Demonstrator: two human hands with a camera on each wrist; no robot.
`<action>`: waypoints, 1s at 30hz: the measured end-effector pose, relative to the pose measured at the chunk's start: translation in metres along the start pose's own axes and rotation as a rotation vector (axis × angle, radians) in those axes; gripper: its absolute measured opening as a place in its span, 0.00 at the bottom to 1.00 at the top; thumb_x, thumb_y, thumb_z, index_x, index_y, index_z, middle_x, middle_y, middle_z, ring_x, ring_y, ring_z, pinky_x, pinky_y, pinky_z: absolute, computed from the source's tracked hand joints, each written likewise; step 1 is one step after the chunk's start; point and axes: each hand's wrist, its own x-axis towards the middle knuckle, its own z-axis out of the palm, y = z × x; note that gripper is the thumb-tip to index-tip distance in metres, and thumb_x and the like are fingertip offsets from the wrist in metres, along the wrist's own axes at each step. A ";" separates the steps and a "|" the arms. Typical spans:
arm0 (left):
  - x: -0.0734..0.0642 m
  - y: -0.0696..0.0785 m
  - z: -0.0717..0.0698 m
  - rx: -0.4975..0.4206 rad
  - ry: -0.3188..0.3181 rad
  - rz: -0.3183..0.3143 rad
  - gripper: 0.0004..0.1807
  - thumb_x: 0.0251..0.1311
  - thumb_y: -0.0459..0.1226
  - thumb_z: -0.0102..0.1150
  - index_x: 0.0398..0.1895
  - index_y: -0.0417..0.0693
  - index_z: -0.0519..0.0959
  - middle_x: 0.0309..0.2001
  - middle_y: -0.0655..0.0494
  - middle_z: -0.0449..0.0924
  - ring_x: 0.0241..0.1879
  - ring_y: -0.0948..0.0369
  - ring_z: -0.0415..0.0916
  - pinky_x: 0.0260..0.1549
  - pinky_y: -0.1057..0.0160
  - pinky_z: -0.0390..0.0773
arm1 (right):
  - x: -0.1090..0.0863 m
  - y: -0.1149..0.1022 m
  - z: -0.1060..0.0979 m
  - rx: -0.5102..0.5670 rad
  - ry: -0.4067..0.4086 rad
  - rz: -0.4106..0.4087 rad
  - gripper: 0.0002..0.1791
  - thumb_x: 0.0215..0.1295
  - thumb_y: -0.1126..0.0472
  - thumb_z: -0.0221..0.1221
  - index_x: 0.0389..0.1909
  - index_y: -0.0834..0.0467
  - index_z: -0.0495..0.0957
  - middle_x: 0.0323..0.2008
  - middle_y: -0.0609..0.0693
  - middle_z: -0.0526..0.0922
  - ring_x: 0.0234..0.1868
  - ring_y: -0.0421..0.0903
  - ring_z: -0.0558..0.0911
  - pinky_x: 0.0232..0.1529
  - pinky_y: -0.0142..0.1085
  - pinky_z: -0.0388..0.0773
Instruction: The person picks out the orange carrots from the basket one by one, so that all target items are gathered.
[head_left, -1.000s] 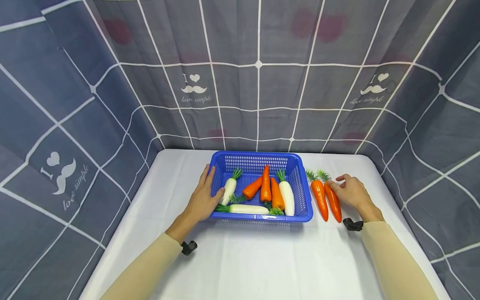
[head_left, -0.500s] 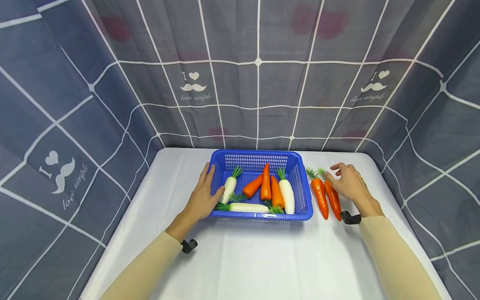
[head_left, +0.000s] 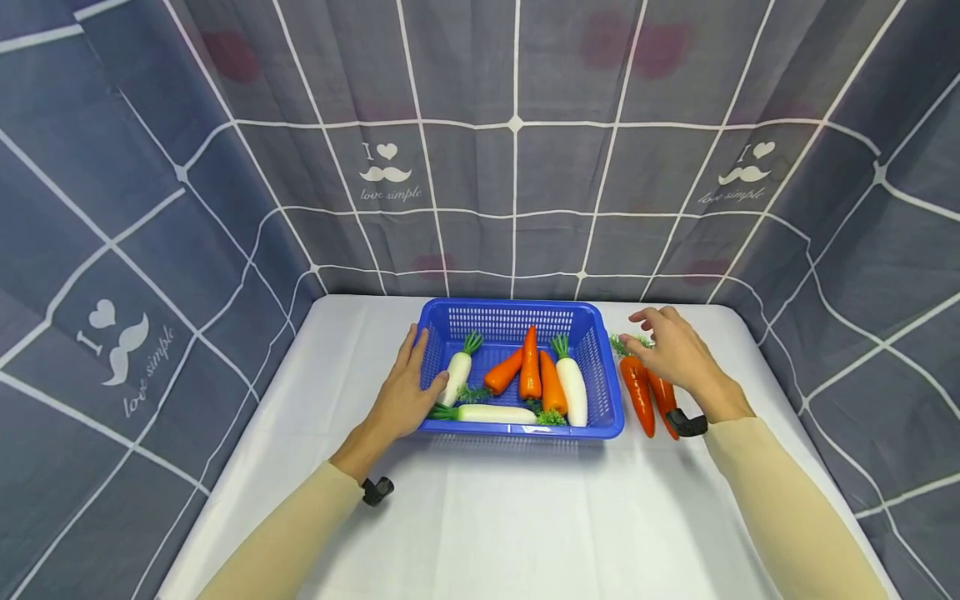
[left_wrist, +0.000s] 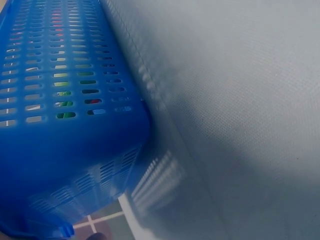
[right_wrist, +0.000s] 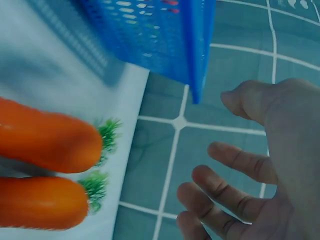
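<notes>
A blue plastic basket [head_left: 517,431] holds several orange carrots [head_left: 530,367] and white radishes [head_left: 573,392] with green tops. Along its left rim lies my left hand [head_left: 405,396], fingers straight and touching the side. My right hand [head_left: 678,354] hovers over the green tops of two carrots lying on the table right of the basket, the left carrot [head_left: 639,400] and the right carrot [head_left: 662,392], which it partly hides. In the right wrist view the fingers are spread, loosely bent, with nothing between them. The left wrist view shows the basket's slotted wall [left_wrist: 65,75].
A white cloth covers the table [head_left: 487,517]. Grey curtains [head_left: 555,175] with white grid lines close in the back and both sides, right behind the basket. A black wrist camera [head_left: 377,491] sits on the left wrist and another [head_left: 686,422] on the right.
My right hand has moved up and to the left, from beside the right carrot to over the carrots' green tops. The left hand, basket and carrots stay in place.
</notes>
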 end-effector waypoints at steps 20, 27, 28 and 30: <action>0.000 -0.002 0.000 -0.003 0.002 0.006 0.52 0.88 0.53 0.58 1.00 0.48 0.42 1.00 0.46 0.32 0.96 0.37 0.48 0.90 0.31 0.63 | 0.020 -0.060 0.007 -0.081 -0.096 -0.295 0.34 0.80 0.46 0.74 0.79 0.54 0.81 0.72 0.66 0.80 0.71 0.71 0.81 0.76 0.74 0.81; 0.000 -0.001 0.001 -0.015 0.010 0.003 0.52 0.87 0.52 0.59 1.00 0.48 0.43 1.00 0.46 0.33 0.96 0.37 0.48 0.90 0.29 0.63 | 0.033 -0.079 0.021 -0.084 -0.173 -0.395 0.34 0.76 0.50 0.78 0.79 0.51 0.83 0.72 0.64 0.82 0.73 0.68 0.82 0.79 0.71 0.80; 0.000 0.000 0.001 -0.017 0.011 0.003 0.51 0.87 0.52 0.60 1.00 0.48 0.43 1.00 0.46 0.33 0.96 0.37 0.48 0.90 0.29 0.63 | 0.035 -0.082 0.023 -0.084 -0.185 -0.405 0.34 0.76 0.51 0.78 0.80 0.51 0.83 0.73 0.64 0.82 0.73 0.68 0.81 0.80 0.71 0.79; 0.000 0.000 0.001 -0.018 0.015 0.003 0.51 0.87 0.51 0.60 1.00 0.48 0.44 1.00 0.45 0.34 0.96 0.36 0.48 0.90 0.29 0.63 | 0.038 -0.088 0.027 -0.081 -0.208 -0.430 0.34 0.76 0.51 0.78 0.80 0.51 0.83 0.74 0.64 0.82 0.75 0.68 0.81 0.81 0.71 0.77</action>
